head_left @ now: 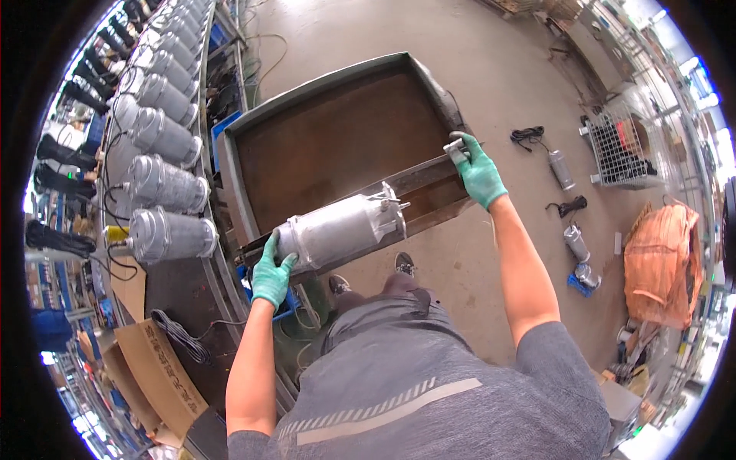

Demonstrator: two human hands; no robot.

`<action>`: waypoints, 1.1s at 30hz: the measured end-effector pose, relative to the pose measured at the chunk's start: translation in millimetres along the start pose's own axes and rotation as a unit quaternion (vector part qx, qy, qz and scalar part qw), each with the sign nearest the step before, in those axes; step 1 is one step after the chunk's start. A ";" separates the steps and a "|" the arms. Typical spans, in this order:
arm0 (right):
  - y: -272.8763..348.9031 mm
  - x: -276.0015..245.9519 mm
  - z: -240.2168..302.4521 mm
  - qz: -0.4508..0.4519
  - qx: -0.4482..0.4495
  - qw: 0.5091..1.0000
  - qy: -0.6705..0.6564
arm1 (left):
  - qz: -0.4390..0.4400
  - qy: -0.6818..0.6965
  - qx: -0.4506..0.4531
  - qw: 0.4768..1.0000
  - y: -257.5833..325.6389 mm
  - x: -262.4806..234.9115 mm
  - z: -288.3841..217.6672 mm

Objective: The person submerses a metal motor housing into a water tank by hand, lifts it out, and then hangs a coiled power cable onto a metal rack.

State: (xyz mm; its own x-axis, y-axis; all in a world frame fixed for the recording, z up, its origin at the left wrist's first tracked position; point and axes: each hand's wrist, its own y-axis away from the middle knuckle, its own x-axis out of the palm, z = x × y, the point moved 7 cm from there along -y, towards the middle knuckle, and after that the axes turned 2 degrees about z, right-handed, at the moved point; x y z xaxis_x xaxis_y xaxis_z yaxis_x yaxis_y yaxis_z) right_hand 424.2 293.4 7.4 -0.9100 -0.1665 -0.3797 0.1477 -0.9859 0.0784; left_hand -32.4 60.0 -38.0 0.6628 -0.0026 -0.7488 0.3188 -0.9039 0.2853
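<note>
Over tray rim (230,165): left hand (270,274) cups pump cylinder (341,230) end; right hand (479,172), arm outstretched, clamps small grey tool (458,152).

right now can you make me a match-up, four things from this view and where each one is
Things:
1. left hand
2. right hand
3. silver pump body
4. orange cloth bundle

Places:
A. on the floor at far right
B. lying across the tray's near edge
C. gripping the tray's right front corner
D. on the pump body's rounded end

Pairs: 1-D, 2-C, 3-B, 4-A
</note>
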 end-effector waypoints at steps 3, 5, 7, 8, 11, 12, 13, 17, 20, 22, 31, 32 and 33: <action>31.8 30.4 35.1 0.040 -0.071 0.997 -0.018 | 0.006 -0.005 0.011 1.000 -1.4 1.2 1.3; 58.6 51.1 82.3 0.064 -0.060 0.995 0.047 | 0.004 -0.015 0.006 1.000 -1.8 1.4 6.5; 72.9 72.2 116.3 0.128 -0.078 0.981 0.123 | 0.009 -0.050 -0.003 0.999 -1.2 1.3 6.3; 75.2 82.3 123.1 0.147 -0.087 0.974 0.150 | 0.014 -0.062 -0.017 0.998 -1.7 1.7 5.7; 71.4 104.6 127.1 0.157 -0.096 0.963 0.196 | 0.016 -0.061 -0.021 0.998 1.9 -2.5 -3.1; 67.3 111.6 123.7 0.164 -0.110 0.948 0.249 | 0.017 -0.064 -0.026 0.997 2.8 -3.3 -3.9; 65.5 117.3 126.7 0.146 -0.160 0.933 0.288 | 0.018 -0.067 -0.032 0.997 3.5 -4.4 -4.6; 63.3 135.7 125.2 0.163 -0.176 0.889 0.391 | 0.029 -0.062 -0.038 0.997 4.9 -7.0 -8.1; 62.1 138.7 120.3 0.153 -0.193 0.878 0.409 | 0.034 -0.057 -0.046 0.997 5.0 -10.0 -10.8; 61.8 140.2 119.2 0.157 -0.188 0.873 0.422 | 0.034 -0.053 -0.047 0.997 6.2 -12.1 -13.7; 58.7 143.5 107.8 0.145 -0.191 0.868 0.434 | 0.032 -0.021 -0.035 0.999 1.6 -8.1 -11.2; 58.0 143.4 106.5 0.138 -0.196 0.869 0.432 | 0.032 -0.017 -0.036 0.999 1.1 -7.8 -11.0; 57.1 144.1 106.2 0.140 -0.195 0.869 0.432 | 0.033 -0.017 -0.037 0.999 0.5 -7.4 -10.8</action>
State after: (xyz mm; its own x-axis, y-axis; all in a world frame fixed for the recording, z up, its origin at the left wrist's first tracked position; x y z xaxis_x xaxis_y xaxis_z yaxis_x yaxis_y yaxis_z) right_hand 260.4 214.7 55.0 -0.2112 -0.1835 -0.9601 0.5893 -0.8076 0.0247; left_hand -29.8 64.1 -25.9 0.6617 -0.0765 -0.7459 0.3252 -0.8671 0.3774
